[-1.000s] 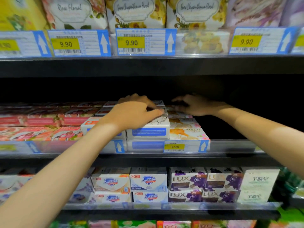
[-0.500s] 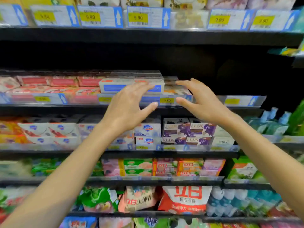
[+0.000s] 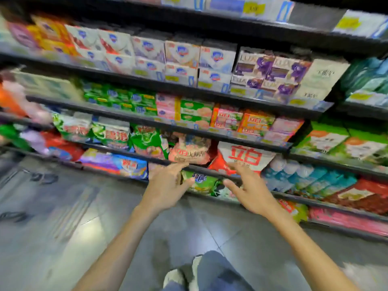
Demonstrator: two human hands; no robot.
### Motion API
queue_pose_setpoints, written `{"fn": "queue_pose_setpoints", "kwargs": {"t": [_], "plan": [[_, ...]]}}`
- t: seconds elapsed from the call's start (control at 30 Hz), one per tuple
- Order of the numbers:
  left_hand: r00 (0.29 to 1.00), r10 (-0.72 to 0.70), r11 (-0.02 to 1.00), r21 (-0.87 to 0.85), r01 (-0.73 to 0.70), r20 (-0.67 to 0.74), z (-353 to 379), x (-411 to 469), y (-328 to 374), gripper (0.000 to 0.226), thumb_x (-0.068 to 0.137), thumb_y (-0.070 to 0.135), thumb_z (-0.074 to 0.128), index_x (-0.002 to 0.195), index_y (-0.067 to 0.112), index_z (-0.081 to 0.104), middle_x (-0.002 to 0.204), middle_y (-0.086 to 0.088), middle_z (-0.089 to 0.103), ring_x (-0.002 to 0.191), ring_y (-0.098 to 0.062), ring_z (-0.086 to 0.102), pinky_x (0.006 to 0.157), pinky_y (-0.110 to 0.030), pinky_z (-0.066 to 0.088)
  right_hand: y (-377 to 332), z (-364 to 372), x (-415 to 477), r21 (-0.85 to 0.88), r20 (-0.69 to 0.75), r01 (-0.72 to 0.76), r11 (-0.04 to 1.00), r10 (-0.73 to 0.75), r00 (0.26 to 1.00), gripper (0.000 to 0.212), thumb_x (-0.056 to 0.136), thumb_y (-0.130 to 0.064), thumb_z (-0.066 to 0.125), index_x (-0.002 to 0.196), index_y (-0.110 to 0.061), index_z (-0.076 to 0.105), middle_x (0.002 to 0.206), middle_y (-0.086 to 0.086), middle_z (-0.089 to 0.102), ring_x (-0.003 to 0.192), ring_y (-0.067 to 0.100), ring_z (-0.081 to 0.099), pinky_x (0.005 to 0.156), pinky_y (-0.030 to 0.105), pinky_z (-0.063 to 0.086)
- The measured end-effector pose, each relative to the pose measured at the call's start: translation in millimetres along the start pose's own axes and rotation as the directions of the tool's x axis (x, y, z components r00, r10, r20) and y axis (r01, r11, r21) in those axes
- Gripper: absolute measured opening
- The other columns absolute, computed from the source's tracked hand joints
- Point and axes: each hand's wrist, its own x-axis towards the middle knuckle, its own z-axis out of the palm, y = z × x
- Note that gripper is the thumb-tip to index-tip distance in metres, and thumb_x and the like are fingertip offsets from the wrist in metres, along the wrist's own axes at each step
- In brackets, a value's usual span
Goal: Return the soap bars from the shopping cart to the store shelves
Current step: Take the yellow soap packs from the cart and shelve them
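Soap bars (image 3: 182, 54), boxed, judged light, stiff; to be gripped across long sides. Left hand (image 3: 165, 187), right hand (image 3: 251, 193): fingers spread, empty.

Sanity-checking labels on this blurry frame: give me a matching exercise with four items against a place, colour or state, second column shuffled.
Items:
1. LUX boxes
2. white bag with red characters
3. shoe
4. left hand

Place, colour or state:
A. on the floor, bottom of view
B. open, holding nothing
C. purple print, upper right of view
D. seen just above the right hand

Pairs: 1-C, 2-D, 3-A, 4-B.
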Motion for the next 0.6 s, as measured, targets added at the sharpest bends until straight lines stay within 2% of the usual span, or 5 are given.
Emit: {"fn": "queue_pose_setpoints", "kwargs": {"t": [0.07,0.13,0.3,0.47,0.6], "plan": [[0.995,-0.098,0.994,-0.053,0.100,0.029,19.1,-30.9,-10.0,0.085,0.068,0.071,0.031,0.129,0.018,0.056,0.130,-0.003,0.058,0.122,-0.020,0.052,0.102,-0.031,0.038,5.9,26.4,-18.9,0.033,0.085,-0.015,0.999,0.012,0.996,0.063,0.086,-0.054,0.043,0.137,-0.018,0.044,0.138,0.005,0.050,0.126,0.022,0.047,0.104,0.031,0.034],[0.978,-0.203,0.974,-0.088,0.207,0.055,36.7,-61.4,-14.4,0.084,0.069,0.071,0.035,0.131,0.018,0.054,0.133,-0.003,0.056,0.123,-0.018,0.051,0.102,-0.027,0.036,13.2,48.2,-35.9,0.048,0.175,0.005,0.999,-0.013,0.985,0.054,0.092,-0.045,0.050,0.138,-0.017,0.042,0.139,0.005,0.049,0.126,0.022,0.046,0.102,0.029,0.033],[0.896,-0.442,0.876,-0.197,0.441,0.037,74.9,-140.8,-8.5,0.061,0.085,0.053,0.054,0.133,0.015,0.051,0.135,-0.004,0.055,0.123,-0.018,0.052,0.100,-0.021,0.033,25.5,70.4,-66.3,0.098,0.319,0.099,0.990,-0.126,0.939,0.049,0.094,-0.035,0.054,0.138,-0.018,0.043,0.138,0.003,0.049,0.126,0.021,0.047,0.101,0.030,0.034],[0.731,-0.682,0.687,-0.334,0.646,0.011,112.4,-225.2,-9.5,0.053,0.089,0.047,0.054,0.137,0.026,0.046,0.138,0.003,0.052,0.122,-0.014,0.051,0.094,-0.019,0.036,34.6,97.8,-82.5,0.092,0.486,0.157,0.983,-0.182,0.855,0.048,0.094,-0.036,0.052,0.137,-0.019,0.043,0.138,0.003,0.050,0.126,0.019,0.047,0.101,0.032,0.037],[0.518,-0.852,0.484,-0.491,0.724,-0.075,126.4,-293.3,-12.1,0.049,0.090,0.046,0.054,0.135,0.026,0.050,0.133,0.002,0.056,0.121,-0.014,0.053,0.096,-0.022,0.038,3.2,135.9,-83.6,0.117,0.631,0.315,0.942,-0.316,0.708,0.050,0.093,-0.035,0.054,0.138,-0.017,0.043,0.139,0.005,0.049,0.127,0.021,0.046,0.104,0.033,0.037]]}}
